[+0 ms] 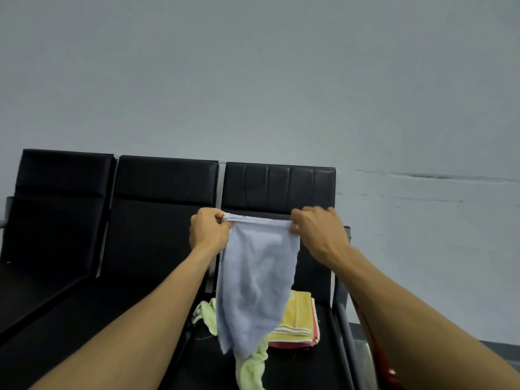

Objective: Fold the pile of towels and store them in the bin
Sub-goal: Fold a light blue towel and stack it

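Grey wall (pixel 253 80) behind a row of black padded seats (pixel 157 209). Pale blue terry towel (pixel 257 280) hangs in the air over the rightmost seat, hiding part of the stack of folded yellow and pink towels (pixel 299 319) and crumpled light green towel (pixel 253 367) below. Left hand (pixel 209 230) and right hand (pixel 318 232) each pinch a top corner.

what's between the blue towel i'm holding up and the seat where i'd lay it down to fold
The light blue towel hangs from both hands over the seat. Under it lie a crumpled green towel and a folded yellow and pink stack, crowding the spot.
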Demonstrator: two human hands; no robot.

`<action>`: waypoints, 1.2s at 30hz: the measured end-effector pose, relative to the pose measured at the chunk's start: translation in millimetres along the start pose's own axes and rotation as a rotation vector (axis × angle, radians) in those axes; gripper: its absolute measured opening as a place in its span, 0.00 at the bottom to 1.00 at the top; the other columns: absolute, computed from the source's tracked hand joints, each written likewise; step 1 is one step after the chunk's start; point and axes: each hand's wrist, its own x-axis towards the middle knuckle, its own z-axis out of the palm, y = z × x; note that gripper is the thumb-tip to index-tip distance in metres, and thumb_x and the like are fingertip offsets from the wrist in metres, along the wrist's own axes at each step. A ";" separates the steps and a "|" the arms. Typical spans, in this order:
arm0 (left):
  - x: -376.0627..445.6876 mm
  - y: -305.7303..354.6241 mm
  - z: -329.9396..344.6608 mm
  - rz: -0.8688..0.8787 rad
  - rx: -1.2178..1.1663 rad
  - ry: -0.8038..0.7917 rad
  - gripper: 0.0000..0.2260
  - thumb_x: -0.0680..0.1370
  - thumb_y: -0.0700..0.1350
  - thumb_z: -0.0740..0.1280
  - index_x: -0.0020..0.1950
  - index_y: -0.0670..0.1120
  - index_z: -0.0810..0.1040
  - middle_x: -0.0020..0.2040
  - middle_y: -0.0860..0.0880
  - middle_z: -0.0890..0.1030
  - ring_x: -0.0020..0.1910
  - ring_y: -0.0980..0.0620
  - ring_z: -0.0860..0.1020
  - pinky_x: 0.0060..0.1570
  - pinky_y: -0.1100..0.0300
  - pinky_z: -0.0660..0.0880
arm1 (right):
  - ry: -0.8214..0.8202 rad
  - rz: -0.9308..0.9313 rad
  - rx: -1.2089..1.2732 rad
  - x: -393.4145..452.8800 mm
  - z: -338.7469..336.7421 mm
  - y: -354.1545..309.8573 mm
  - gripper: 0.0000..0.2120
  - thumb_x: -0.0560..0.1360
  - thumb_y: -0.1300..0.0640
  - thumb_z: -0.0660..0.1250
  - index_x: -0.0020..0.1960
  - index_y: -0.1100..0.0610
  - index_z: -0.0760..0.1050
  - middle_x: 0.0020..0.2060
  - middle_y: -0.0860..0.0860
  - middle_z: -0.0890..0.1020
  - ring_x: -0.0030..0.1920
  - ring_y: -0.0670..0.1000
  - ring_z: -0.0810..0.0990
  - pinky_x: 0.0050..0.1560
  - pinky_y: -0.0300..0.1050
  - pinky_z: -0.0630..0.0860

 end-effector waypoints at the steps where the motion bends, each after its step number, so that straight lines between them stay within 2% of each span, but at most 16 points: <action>1: 0.1 0.6 -0.2 0.004 0.014 -0.001 0.06 0.77 0.40 0.73 0.41 0.49 0.84 0.41 0.49 0.83 0.44 0.48 0.82 0.49 0.46 0.82 | -0.018 0.011 0.009 -0.9 1.1 0.5 0.03 0.81 0.54 0.67 0.52 0.53 0.75 0.46 0.51 0.81 0.49 0.54 0.80 0.64 0.54 0.71; 7: -1.2 2.4 1.4 0.023 0.043 -0.016 0.12 0.77 0.40 0.73 0.36 0.53 0.81 0.40 0.49 0.83 0.43 0.49 0.82 0.49 0.46 0.82 | -0.001 0.072 0.071 -7.4 4.0 3.4 0.06 0.81 0.52 0.66 0.51 0.53 0.78 0.47 0.51 0.81 0.50 0.54 0.78 0.61 0.52 0.69; 14: -3.9 0.9 6.1 0.022 0.067 -0.022 0.10 0.77 0.41 0.73 0.38 0.53 0.82 0.39 0.51 0.83 0.43 0.49 0.82 0.48 0.46 0.82 | -0.019 0.102 0.111 -11.8 5.7 4.0 0.07 0.80 0.51 0.66 0.51 0.54 0.79 0.49 0.51 0.81 0.49 0.54 0.76 0.56 0.50 0.69; 17: -6.8 1.0 8.2 0.023 0.066 -0.023 0.12 0.78 0.41 0.73 0.37 0.54 0.80 0.39 0.51 0.83 0.43 0.49 0.82 0.47 0.47 0.82 | -0.013 0.136 0.153 -13.2 9.5 5.1 0.07 0.81 0.52 0.65 0.52 0.56 0.76 0.50 0.51 0.79 0.51 0.55 0.76 0.52 0.50 0.71; 20: -8.0 1.0 8.0 0.024 0.043 -0.036 0.08 0.77 0.41 0.73 0.40 0.51 0.83 0.40 0.50 0.83 0.43 0.50 0.82 0.48 0.48 0.82 | -0.024 0.250 0.446 -16.3 15.5 5.5 0.06 0.81 0.55 0.66 0.47 0.56 0.73 0.44 0.50 0.78 0.44 0.51 0.76 0.42 0.44 0.75; 22: -13.3 2.4 5.1 0.029 0.003 -0.047 0.02 0.77 0.40 0.74 0.47 0.46 0.85 0.41 0.49 0.84 0.43 0.51 0.82 0.48 0.51 0.81 | 0.040 0.317 0.665 -20.4 16.9 4.2 0.06 0.81 0.57 0.66 0.45 0.55 0.72 0.40 0.49 0.77 0.39 0.47 0.75 0.37 0.35 0.70; 24: -20.8 5.3 0.8 0.046 -0.034 -0.052 0.03 0.77 0.40 0.74 0.49 0.44 0.86 0.42 0.49 0.84 0.43 0.53 0.82 0.45 0.57 0.79 | 0.138 0.364 0.793 -28.1 15.7 1.9 0.06 0.80 0.59 0.66 0.45 0.55 0.72 0.40 0.48 0.77 0.40 0.46 0.76 0.38 0.34 0.73; 27: -34.7 7.4 -7.3 0.058 -0.085 -0.073 0.02 0.77 0.39 0.73 0.48 0.44 0.85 0.41 0.49 0.84 0.42 0.54 0.81 0.41 0.62 0.75 | 0.237 0.426 0.900 -42.4 14.0 -3.0 0.04 0.79 0.60 0.68 0.48 0.54 0.74 0.41 0.46 0.78 0.42 0.46 0.78 0.44 0.42 0.80; 31: -55.7 6.0 -18.6 0.064 -0.119 -0.151 0.02 0.80 0.39 0.68 0.50 0.44 0.81 0.45 0.49 0.82 0.44 0.55 0.79 0.39 0.64 0.73 | 0.232 0.447 0.922 -64.0 8.7 -4.9 0.07 0.78 0.59 0.71 0.55 0.56 0.81 0.45 0.48 0.83 0.45 0.43 0.80 0.44 0.30 0.74; 33: -64.5 3.7 -21.1 0.067 -0.125 -0.185 0.03 0.81 0.39 0.65 0.49 0.44 0.78 0.45 0.48 0.81 0.43 0.54 0.78 0.38 0.62 0.71 | 0.233 0.448 0.920 -72.3 6.3 -6.0 0.06 0.78 0.57 0.71 0.53 0.56 0.85 0.46 0.48 0.85 0.46 0.44 0.82 0.47 0.33 0.77; 36: -71.8 -3.1 -20.1 0.059 -0.126 -0.193 0.04 0.82 0.39 0.64 0.49 0.44 0.77 0.47 0.48 0.81 0.44 0.52 0.78 0.39 0.60 0.71 | 0.228 0.482 0.939 -79.2 8.0 -10.7 0.05 0.78 0.56 0.70 0.51 0.54 0.84 0.46 0.47 0.85 0.46 0.44 0.81 0.51 0.41 0.80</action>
